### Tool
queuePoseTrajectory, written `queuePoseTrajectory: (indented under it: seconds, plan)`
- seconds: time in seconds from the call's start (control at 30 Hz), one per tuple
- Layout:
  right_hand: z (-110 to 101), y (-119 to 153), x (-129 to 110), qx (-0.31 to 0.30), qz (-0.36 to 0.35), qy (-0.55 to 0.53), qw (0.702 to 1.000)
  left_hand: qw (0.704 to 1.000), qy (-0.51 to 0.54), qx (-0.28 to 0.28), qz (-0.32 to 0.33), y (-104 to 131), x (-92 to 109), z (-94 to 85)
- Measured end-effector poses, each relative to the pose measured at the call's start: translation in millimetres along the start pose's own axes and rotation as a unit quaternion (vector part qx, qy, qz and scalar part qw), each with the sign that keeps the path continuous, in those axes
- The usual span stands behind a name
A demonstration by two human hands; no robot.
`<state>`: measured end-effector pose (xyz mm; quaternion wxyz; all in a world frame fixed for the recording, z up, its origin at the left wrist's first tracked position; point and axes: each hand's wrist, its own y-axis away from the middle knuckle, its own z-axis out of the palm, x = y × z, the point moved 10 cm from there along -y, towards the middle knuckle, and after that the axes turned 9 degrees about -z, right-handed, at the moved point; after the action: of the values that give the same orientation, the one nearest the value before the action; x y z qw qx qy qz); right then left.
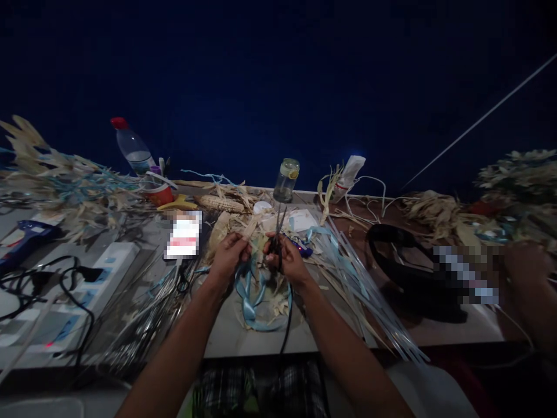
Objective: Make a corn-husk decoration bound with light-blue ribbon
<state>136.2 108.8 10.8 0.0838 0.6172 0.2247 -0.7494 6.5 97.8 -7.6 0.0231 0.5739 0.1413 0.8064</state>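
Observation:
My left hand is closed in a pinch on a pale strip of corn husk over the middle of the table. Close on its right, my right hand is wrapped round a pair of scissors, whose dark, thin blades point up and away from me. The handles are mostly hidden by my fingers. Below both hands a light blue ribbon lies in loops on the tabletop among husk scraps. A blue glue gun sits partly behind my right hand.
An upturned glass jar, a corn cob and a phone lie beyond. Clear glue sticks and a black headband are right; wires and a power strip left. Another person's hand is far right.

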Motion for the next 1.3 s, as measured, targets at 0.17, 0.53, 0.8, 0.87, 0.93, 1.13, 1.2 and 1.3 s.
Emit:
queuePoseTrajectory:
  seconds: [0.17,0.53,0.8,0.87,0.93,1.13,1.2,1.3]
  plan:
    - [-10.1,-3.7,-1.8,0.051,-0.017,-0.02,0.998,0.999,-0.03,-0.022,-0.022,4.1,-5.0,12.3]
    - [-3.6,-0.8,9.1,0.04,0.024,0.043,0.998,0.998,-0.041,-0.045,-0.027,5.8,-6.2,21.3]
    - [3.2,-1.5,14.6,0.006,0.034,-0.005,0.999,0.999,0.025,-0.02,-0.024,4.5,-7.3,15.2]
    - [1.3,-1.6,9.7,0.01,0.017,0.0,1.0,0.999,0.037,-0.018,-0.005,2.1,-4.8,12.9]
    - [-5.0,-1.6,1.6,0.035,-0.004,-0.004,0.999,0.999,0.036,-0.006,0.006,0.2,-3.2,8.9]
    - [-12.3,-3.6,-5.5,0.064,-0.021,-0.026,0.997,0.995,0.096,0.009,0.0,-1.2,-2.4,1.9]
    - [-9.0,-4.0,0.0,0.052,-0.025,-0.02,0.998,0.995,0.101,0.003,-0.001,-0.8,-1.9,3.8]
    - [-7.4,-3.0,7.2,0.052,-0.036,0.016,0.998,0.994,0.109,0.006,-0.021,-0.1,-5.6,6.6]
